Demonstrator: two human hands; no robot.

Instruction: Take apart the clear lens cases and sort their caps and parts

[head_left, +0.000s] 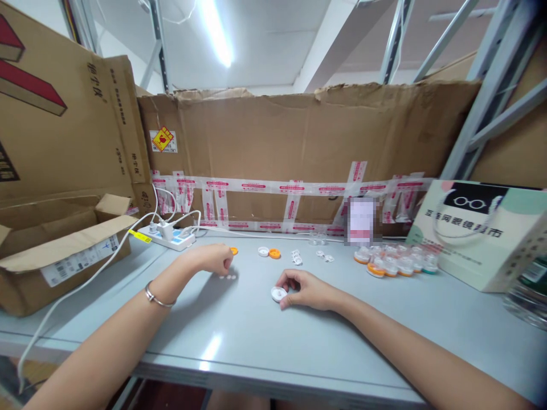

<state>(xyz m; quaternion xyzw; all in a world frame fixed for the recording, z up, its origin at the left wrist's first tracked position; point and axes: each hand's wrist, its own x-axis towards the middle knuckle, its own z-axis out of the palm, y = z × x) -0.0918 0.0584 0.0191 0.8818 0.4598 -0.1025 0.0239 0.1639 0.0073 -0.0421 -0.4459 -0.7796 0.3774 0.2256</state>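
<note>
Between the thumb and fingers of my right hand (304,289) is a small white round cap (278,294), held by its rim close to the tabletop, with something small in its middle. My left hand (217,259) is farther up the table, its fingers curled down and pressed together; whatever they hold, if anything, is hidden. Just below those fingers lie several tiny white pieces (228,277). An orange round piece (233,250) shows partly behind the left hand. To its right, a white ring (264,251) sits beside an orange ring (274,253).
Small white parts (296,258) and more white bits (325,257) lie mid-table. Clear round containers with coloured bases (395,262) cluster at right, by a paper bag (474,233) and a bottle (530,290). A power strip (171,236) and open carton (64,256) stand left.
</note>
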